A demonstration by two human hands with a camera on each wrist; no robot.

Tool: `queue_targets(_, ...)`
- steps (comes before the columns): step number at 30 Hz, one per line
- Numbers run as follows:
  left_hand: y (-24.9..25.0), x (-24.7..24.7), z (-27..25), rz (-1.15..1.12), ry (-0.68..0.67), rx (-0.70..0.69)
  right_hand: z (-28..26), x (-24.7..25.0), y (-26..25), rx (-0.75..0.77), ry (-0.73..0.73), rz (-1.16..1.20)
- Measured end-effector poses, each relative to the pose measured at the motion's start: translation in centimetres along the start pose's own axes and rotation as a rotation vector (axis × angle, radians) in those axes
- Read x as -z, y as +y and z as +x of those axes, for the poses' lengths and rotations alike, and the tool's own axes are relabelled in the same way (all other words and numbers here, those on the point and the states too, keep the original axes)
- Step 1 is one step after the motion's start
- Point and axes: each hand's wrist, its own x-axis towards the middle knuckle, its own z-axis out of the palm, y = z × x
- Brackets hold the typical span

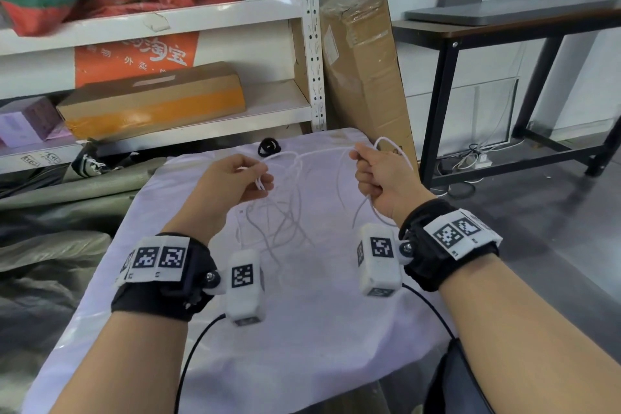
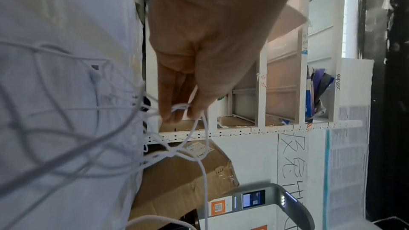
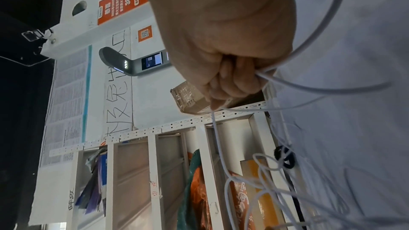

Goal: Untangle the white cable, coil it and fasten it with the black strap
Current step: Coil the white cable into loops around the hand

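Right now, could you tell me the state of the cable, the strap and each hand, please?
white cable: still tangled, lifted off the white cloth and strung between both hands, not coiled.
black strap: lying unused at the far edge of the cloth, not on the cable.
left hand: fingertips pinch a small loop of cable.
right hand: fist closed round several strands of cable.

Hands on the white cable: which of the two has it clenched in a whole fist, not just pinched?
The right hand. Its fingers are curled into a fist around the thin white cable, while the left hand only pinches a strand at its fingertips.
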Motion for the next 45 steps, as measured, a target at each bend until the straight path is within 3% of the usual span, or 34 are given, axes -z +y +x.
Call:
queue_targets(7, -0.7, 1.4, 1.2, -0.167, 0.457, -0.264, 0.7, 1.6, -0.5, 0.084, 0.254, 0.174)
queue_targets(9, -1.2, 1.5, 1.3, -0.086, 0.520, -0.291, 0.9, 1.6, -0.3, 0.106, 0.299, 0.173)
queue_targets(11, -1.4, 1.6, 1.1, 0.134, 0.552, -0.317, 1.0, 1.5, -0.2, 0.122, 0.337, 0.181)
queue_targets(14, -1.5, 2.1, 0.7, 0.538, 0.467, -0.343, 1.2, 1.9, -0.2, 0.098, 0.344, 0.218)
queue_targets(17, -2.4, 3.0, 0.9, 0.811, 0.178, -0.112, 1.2, 2.2, -0.2, 0.078, 0.315, 0.244)
queue_targets(20, -2.9, 3.3, 0.8, 0.718, 0.015, 0.030, 1.0, 2.3, -0.1, 0.053, 0.270, 0.254)
queue_targets(25, -2.4, 3.1, 0.8, 0.482, 0.103, -0.024, 0.8, 2.4, -0.3, 0.001, 0.242, 0.348)
queue_targets(28, -2.3, 3.4, 1.1, 0.774, 0.184, -0.176, 0.8, 2.4, -0.3, -0.004, 0.248, 0.373)
queue_targets(30, -1.7, 2.9, 0.8, 0.842, 0.172, -0.269, 0.7, 2.2, -0.3, -0.013, 0.240, 0.357)
queue_targets(33, -0.5, 1.0, 0.2, 0.698, 0.062, -0.281, 0.3, 1.5, -0.3, -0.030, 0.139, 0.276)
queue_targets(36, 0.2, -1.3, -0.5, 0.406, -0.156, -0.224, -0.3, 0.3, -0.4, -0.051, 0.010, 0.168)
queue_targets(39, 0.9, -2.9, -1.4, 0.297, -0.315, -0.200, -0.8, -0.6, -0.4, -0.057, -0.095, 0.069)
queue_targets(42, 1.1, -2.6, -1.3, 0.125, -0.321, -0.134, -1.1, -0.9, -0.5, -0.069, -0.168, 0.003)
queue_targets(45, 0.9, -1.5, -0.6, 0.040, -0.168, -0.138, -1.7, -1.1, -0.6, -0.136, -0.328, -0.159)
